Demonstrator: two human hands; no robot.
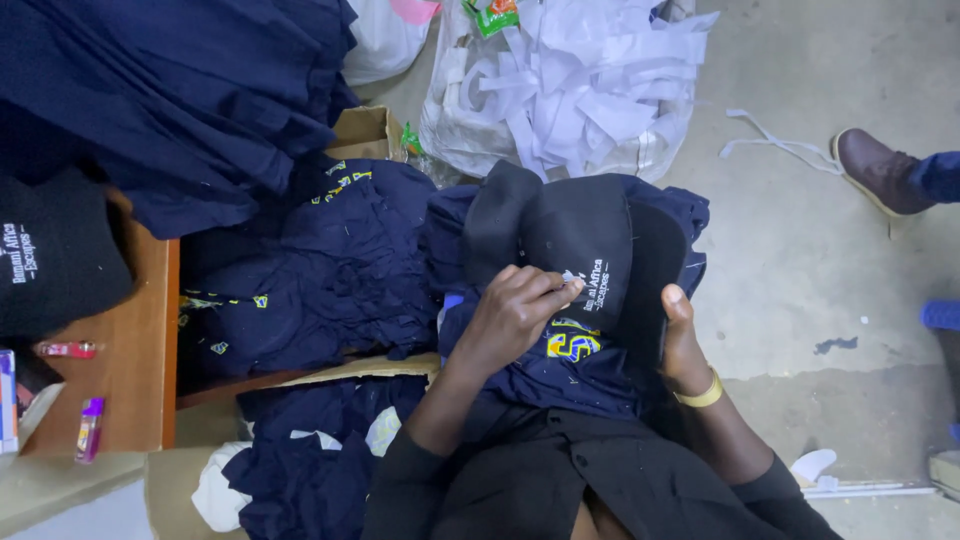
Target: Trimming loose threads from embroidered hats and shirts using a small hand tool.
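I hold a black cap [575, 235] with white embroidery on its side over my lap. My left hand [515, 310] rests on the cap's front, its fingertips pinched at the white stitching, maybe on a small thread. My right hand [683, 335], with a yellow band on the wrist, grips the cap's right edge from beneath, thumb up. Under the cap lies a navy garment with a yellow and blue emblem [572, 345] across my knees.
A pile of navy caps and garments [330, 265] fills a cardboard box at left. A wooden table [135, 350] holds another black cap [50, 255] and two lighters. A clear bag of white paper strips [580, 85] sits ahead. Another person's brown shoe [880, 170] stands at the right.
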